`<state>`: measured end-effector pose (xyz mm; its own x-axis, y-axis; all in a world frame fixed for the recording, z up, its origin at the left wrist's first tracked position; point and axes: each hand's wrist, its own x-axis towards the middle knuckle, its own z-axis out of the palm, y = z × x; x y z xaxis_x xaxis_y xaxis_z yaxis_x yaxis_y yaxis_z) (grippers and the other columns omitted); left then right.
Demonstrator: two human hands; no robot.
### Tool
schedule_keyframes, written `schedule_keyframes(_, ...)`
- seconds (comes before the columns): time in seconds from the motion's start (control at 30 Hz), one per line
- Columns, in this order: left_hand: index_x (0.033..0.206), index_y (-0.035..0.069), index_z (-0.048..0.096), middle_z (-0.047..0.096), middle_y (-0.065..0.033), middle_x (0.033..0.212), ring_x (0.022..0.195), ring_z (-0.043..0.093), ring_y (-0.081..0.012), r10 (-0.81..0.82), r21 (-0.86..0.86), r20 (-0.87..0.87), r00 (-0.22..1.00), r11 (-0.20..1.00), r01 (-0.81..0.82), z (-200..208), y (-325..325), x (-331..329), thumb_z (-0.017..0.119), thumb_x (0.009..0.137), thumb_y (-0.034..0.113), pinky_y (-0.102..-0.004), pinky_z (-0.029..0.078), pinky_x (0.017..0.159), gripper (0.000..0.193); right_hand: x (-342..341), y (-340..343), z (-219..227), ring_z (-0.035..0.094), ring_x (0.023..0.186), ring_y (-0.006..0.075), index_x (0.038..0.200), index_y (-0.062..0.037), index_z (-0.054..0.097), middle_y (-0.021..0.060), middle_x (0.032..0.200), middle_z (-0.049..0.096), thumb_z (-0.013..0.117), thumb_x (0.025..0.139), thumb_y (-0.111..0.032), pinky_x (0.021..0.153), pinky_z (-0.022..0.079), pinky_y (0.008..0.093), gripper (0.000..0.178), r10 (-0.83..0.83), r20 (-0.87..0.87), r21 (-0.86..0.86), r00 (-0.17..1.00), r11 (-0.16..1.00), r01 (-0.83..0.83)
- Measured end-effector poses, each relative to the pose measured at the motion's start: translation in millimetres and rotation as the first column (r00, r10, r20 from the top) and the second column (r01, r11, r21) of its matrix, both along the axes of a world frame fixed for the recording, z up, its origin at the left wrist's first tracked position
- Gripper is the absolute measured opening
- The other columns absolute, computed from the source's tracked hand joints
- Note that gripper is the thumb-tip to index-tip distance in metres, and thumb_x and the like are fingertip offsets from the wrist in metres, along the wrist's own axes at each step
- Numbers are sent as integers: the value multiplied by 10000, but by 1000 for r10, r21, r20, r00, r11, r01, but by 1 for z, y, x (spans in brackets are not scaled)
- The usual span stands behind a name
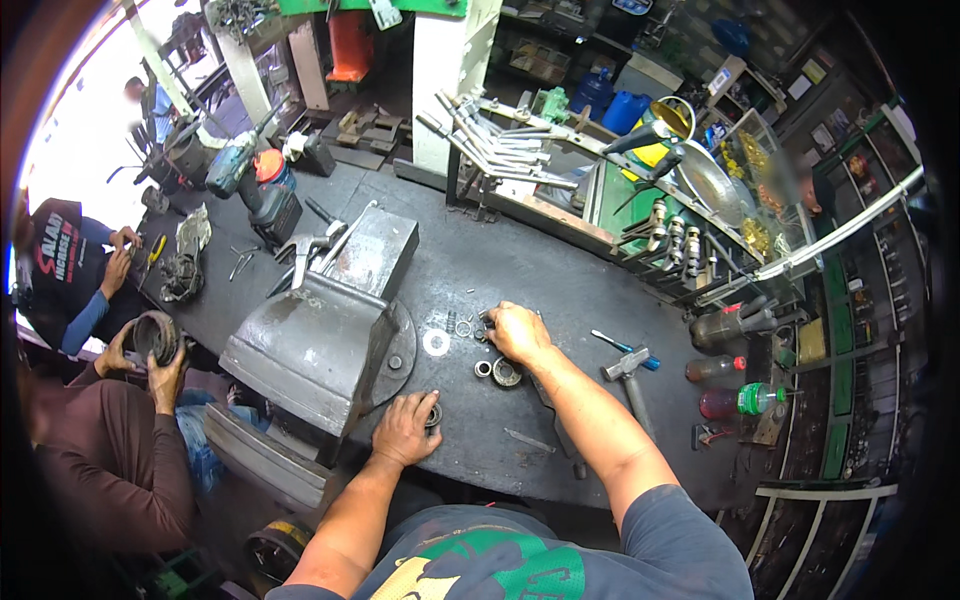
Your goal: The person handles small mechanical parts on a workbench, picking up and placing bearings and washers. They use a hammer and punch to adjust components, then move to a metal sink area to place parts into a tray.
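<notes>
My left hand rests near the bench's front edge, its fingers curled over a small bearing-like metal ring that shows beside the fingertips. Farther right, my right hand reaches down to the bench with its fingertips pinched together; what they hold is hidden. Beside those fingertips lie a dark coil spring, a thin ring and a pale flat washer. Just below the right hand sit a larger bearing and a small metal bushing.
A big bench vise stands at my left. To my right lie a hammer, a screwdriver and bottles. Tool trays line the back; a cordless drill stands far left. A co-worker holds a dark ring-shaped part.
</notes>
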<state>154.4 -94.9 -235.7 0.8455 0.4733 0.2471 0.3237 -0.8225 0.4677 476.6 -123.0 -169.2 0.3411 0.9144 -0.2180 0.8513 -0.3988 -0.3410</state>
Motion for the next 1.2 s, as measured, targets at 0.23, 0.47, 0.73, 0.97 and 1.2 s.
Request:
schedule_keyframes(0.23, 1507, 140, 564, 618, -132, 1323, 1175, 624, -353, 51, -39, -52, 997, 998, -53, -3, 0, -2, 848, 760, 236, -484, 551, 1020, 805, 8, 11, -26, 724, 1131, 406, 1113, -58, 785, 196, 1184, 743, 767, 933, -245, 997, 582, 502, 260, -12, 116, -95, 993, 995, 23)
schedule_keyframes(0.47, 1528, 143, 559, 599, -137, 1400, 1233, 615, -356, 56, -89, -114, 992, 994, -67, 3, -3, -3, 848, 781, 306, -478, 548, 1060, 817, -63, 12, 82, 767, 941, 431, 1073, 0, 778, 265, 967, 771, 762, 951, -217, 879, 595, 526, 249, 39, -134, 181, 990, 983, -14)
schedule_keyframes(0.73, 1609, 178, 479, 545, -169, 1476, 1291, 578, -396, 105, -117, -120, 987, 986, -119, -2, -13, -9, 850, 792, 223, -532, 518, 1078, 899, -255, -18, 59, 745, 913, 418, 1495, -54, 602, 211, 1105, 702, 639, 929, -117, 796, 603, 516, 571, 619, -254, 498, 743, 743, -448)
schedule_keyframes(0.97, 1503, 113, 554, 575, -151, 1347, 1139, 607, -365, 61, -48, -24, 998, 997, -63, -6, -5, -3, 882, 726, 211, -502, 568, 959, 848, -284, 36, 61, 656, 1197, 369, 1605, -102, 502, 182, 1272, 661, 572, 1011, -152, 1005, 565, 485, 601, 709, 93, 414, 699, 611, -675)
schedule_keyframes(1.2, 1525, 87, 526, 551, -190, 1396, 1198, 589, -392, 19, -74, -42, 999, 997, -22, -4, -5, -6, 853, 779, 220, -517, 551, 1016, 826, -291, 45, 71, 682, 1025, 378, 1422, -146, 608, 155, 1133, 689, 613, 1040, -211, 960, 551, 508, 388, 407, -610, 306, 680, 912, -271)
